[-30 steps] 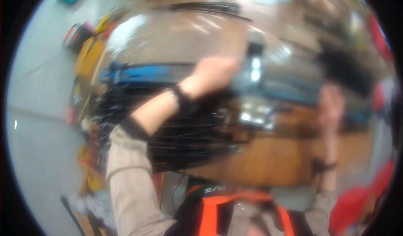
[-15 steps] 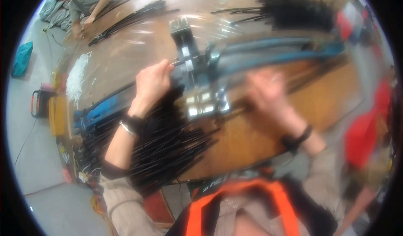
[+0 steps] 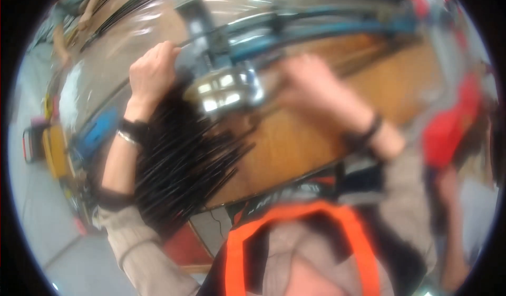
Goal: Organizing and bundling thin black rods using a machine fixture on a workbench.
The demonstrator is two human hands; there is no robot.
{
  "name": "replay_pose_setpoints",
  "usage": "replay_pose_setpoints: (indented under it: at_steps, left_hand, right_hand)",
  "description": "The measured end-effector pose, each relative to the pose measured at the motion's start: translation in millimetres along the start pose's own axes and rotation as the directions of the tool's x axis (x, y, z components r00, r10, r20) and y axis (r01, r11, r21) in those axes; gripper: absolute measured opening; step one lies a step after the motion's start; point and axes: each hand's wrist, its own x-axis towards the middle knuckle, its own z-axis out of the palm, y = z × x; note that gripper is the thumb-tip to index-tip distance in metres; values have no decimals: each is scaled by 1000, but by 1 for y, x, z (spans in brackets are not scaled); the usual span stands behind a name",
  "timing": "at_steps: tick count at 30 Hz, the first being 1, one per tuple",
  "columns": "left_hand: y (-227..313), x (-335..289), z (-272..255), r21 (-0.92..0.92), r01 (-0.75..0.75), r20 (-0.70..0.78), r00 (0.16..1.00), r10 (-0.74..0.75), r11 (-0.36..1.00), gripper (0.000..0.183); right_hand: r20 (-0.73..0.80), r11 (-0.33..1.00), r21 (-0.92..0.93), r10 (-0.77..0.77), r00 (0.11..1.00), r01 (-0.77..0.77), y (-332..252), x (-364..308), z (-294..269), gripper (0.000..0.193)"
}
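Observation:
My left hand point(image 3: 152, 72) is raised with its fingers closed, just left of a dark upright fixture point(image 3: 199, 24). Whatever is in those fingers is hidden. At the fixture's near end sits a shiny metal block point(image 3: 225, 89) with bright square faces. To the right of that block is my right hand point(image 3: 308, 80), held over the wooden tabletop point(image 3: 295, 143); motion smears its fingers. Below my left hand, a large bundle of thin black rods point(image 3: 179, 164) lies on the table, its ends pointing towards me.
A blue rail point(image 3: 327, 30) runs rightward from the fixture. More black rods point(image 3: 118, 11) lie at the far left, where another person's arm point(image 3: 89, 8) rests. A blue piece point(image 3: 100, 130) and a yellow container point(image 3: 56, 151) are at the left edge; something red point(image 3: 448, 132) is at the right.
The whole view has shifted, so the fixture, the rods and both hands appear further up and left. Both hands keep about the same places beside the fixture.

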Motion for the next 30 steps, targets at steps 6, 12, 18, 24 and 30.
replay_pose_setpoints:
  at_steps: [6, 12, 18, 24, 30]
  left_hand:
    - [-60, -29, -21, 378, -44, -253, 956, 148, 925, 7]
    - [51, -136, -121, 88, 291, 347, 887, -303, 953, 10]
    - [91, -187, -129, 53, 418, 488, 781, -389, 907, 16]
    - [82, -202, -112, -107, 409, 388, 857, -340, 906, 18]
    - [83, -192, -106, -185, 381, 428, 861, -275, 906, 15]
  right_hand:
    - [100, 938, -148, -302, 948, 314, -16, -10, 32, 30]
    - [-17, 965, -114, -242, 970, 238, -8, 0, 74, 27]
    - [-11, 961, 123, -247, 969, 247, -35, 7, 46, 27]
    - [30, 952, 231, -211, 977, 199, -68, -4, 21, 19]
    - [326, 897, 409, 27, 945, -166, -96, 3, 4, 19]
